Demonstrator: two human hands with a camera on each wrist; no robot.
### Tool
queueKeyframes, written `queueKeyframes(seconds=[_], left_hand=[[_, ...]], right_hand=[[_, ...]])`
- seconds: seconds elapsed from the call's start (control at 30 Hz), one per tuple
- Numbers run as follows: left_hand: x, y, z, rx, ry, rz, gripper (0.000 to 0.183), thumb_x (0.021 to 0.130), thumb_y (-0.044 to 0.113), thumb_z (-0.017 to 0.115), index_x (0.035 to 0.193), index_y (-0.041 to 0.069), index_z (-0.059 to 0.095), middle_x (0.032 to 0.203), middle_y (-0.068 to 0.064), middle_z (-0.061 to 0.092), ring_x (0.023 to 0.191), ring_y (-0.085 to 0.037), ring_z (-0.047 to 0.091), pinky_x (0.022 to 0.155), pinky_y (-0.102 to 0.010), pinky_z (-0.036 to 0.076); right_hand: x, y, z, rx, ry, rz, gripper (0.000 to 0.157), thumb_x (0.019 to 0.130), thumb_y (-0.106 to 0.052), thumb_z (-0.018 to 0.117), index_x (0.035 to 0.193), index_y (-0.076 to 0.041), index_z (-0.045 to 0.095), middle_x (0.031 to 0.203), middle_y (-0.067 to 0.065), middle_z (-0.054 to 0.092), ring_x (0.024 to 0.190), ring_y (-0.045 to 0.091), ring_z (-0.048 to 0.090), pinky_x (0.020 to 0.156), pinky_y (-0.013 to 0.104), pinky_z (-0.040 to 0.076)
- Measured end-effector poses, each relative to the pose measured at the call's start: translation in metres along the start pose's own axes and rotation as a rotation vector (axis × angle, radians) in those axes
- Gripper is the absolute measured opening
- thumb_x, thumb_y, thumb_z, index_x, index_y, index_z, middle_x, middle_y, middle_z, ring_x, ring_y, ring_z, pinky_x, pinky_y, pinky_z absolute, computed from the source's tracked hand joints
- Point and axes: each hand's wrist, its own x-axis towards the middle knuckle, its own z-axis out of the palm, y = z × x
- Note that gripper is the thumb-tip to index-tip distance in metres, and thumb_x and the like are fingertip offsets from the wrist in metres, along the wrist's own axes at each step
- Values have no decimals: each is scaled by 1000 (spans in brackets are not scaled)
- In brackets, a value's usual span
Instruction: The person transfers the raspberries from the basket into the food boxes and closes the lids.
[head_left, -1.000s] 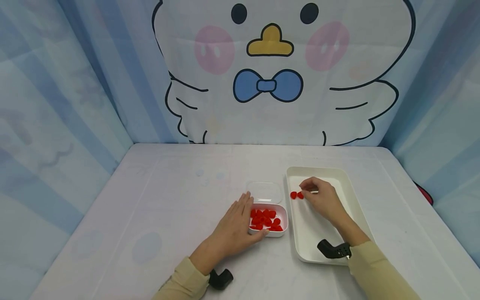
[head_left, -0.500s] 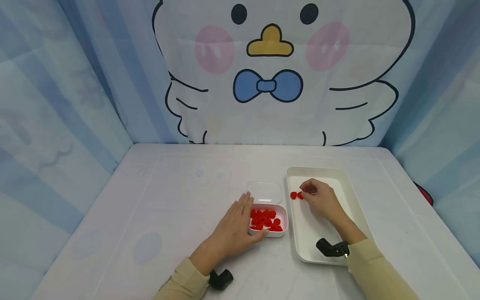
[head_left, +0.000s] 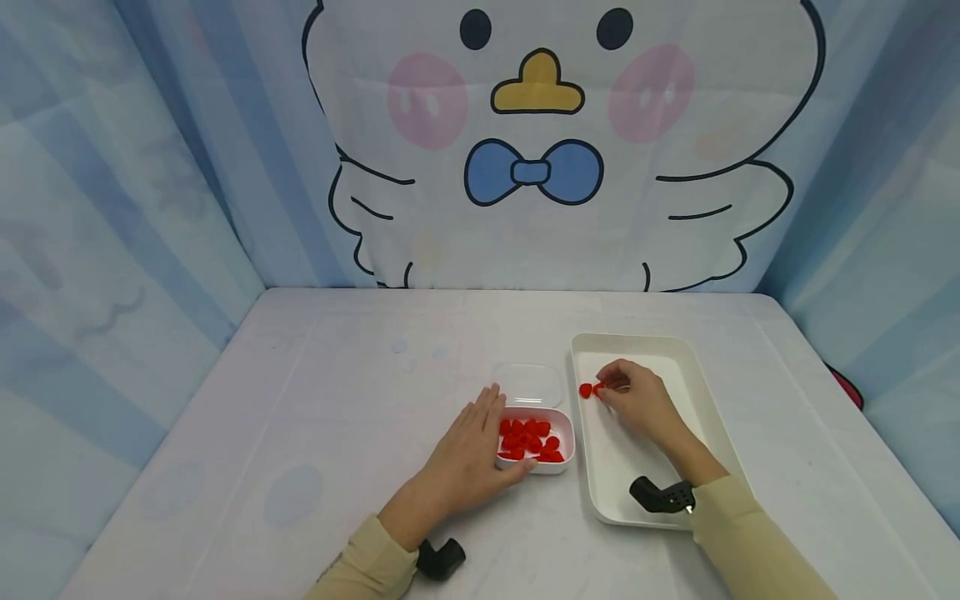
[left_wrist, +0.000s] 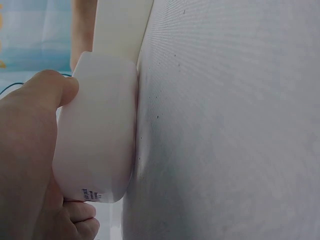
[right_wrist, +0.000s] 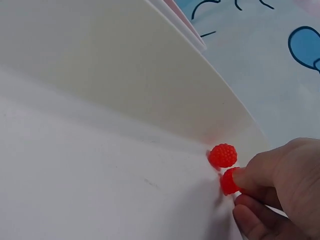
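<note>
A small white box (head_left: 567,450) with a pink inside holds several red raspberry-shaped pieces (head_left: 533,444). My left hand (head_left: 468,454) holds the box, its thumb on the near rim and its fingers along the left side; the left wrist view shows the thumb over the box's edge. Inside a long white tray (head_left: 637,508), my right hand (head_left: 641,404) pinches one red raspberry (right_wrist: 230,181) between thumb and fingers, low at the tray's left wall. Another raspberry (right_wrist: 223,155) lies just beside it, its bumpy surface visible in the right wrist view.
A clear plastic lid (head_left: 529,383) lies behind the box on the white table (head_left: 337,375). The tray's raised rim stands just right of the box. A printed cloth (head_left: 532,242) hangs behind the table, with blue curtains (head_left: 112,250) at both sides.
The right hand has shifted very slightly left with its fingers at the second raspberry. The left hand and the box stay in place.
</note>
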Motion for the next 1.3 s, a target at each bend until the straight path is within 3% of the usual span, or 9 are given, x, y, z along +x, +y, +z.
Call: queueKeyframes(seconds=[0.53, 1.3], left_hand=[[0, 0, -1, -5, -2, 1, 96, 86, 59, 62, 157, 8, 21, 165, -9, 22, 154, -27, 21, 123, -46, 25], [0, 1, -1, 4, 5, 0, 97, 85, 59, 64, 157, 9, 22, 165, -9, 23, 153, -27, 21, 123, -46, 26]], right_hand=[[0, -6, 1, -5, 9, 3, 16, 91, -5, 66, 106, 0, 65, 102, 17, 70, 94, 30, 65, 90, 47, 55], [-2, -10, -6, 21, 30, 39, 20, 93, -7, 61, 111, -3, 65, 110, 17, 69, 104, 33, 66, 88, 42, 57]])
